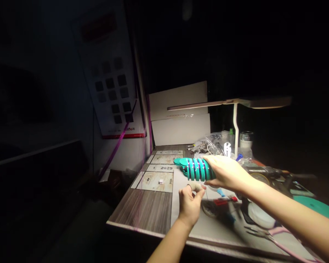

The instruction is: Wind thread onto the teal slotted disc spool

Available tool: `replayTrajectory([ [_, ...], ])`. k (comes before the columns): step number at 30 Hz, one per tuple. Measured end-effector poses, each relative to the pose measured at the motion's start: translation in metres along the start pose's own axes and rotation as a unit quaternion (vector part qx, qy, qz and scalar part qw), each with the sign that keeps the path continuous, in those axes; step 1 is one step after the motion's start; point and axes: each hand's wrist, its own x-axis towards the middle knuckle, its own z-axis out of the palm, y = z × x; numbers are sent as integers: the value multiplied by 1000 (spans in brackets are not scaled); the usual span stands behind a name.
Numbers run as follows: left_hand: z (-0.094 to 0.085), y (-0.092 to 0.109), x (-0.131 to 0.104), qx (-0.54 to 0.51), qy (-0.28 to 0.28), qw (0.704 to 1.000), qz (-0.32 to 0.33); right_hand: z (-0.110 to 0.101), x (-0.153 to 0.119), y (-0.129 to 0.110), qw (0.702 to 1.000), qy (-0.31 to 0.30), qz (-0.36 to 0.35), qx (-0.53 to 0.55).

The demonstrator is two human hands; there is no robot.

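Observation:
My right hand [227, 173] is wrapped around a row of teal-green round discs [196, 169], with purple showing between them, held above the table. Two flat green lobes stick out at its left end. Just below, my left hand [190, 204] is closed in a pinch, its fingertips close to my right fingertips. A beige wrap [195, 186] covers one of its fingers. A thin strand seems to hang by the fingertips, but what they pinch is too small to make out. A round coil [210, 209] lies under the hands, beside a red clip-like object [224, 200].
Pink-handled pliers [265, 233] lie at the front right, near a white round container [261, 214] and a green disc [318, 207]. A lamp [236, 128] stands behind, among jars and clear bags. Calendar sheets [156, 180] cover the table's left part. Purple strands [117, 146] hang at left.

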Motion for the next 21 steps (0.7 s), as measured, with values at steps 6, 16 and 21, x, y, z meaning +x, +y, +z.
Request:
replayTrajectory([
  [6, -2, -10, 1, 113, -18, 987, 116, -10, 7, 4, 998, -58, 4, 31],
  [16, -11, -35, 3, 230, -40, 928, 291, -9, 24, 23, 983, -162, 28, 83],
  [21, -10, -35, 8, 259, -32, 917, 303, -10, 27, 27, 978, -181, 29, 98],
])
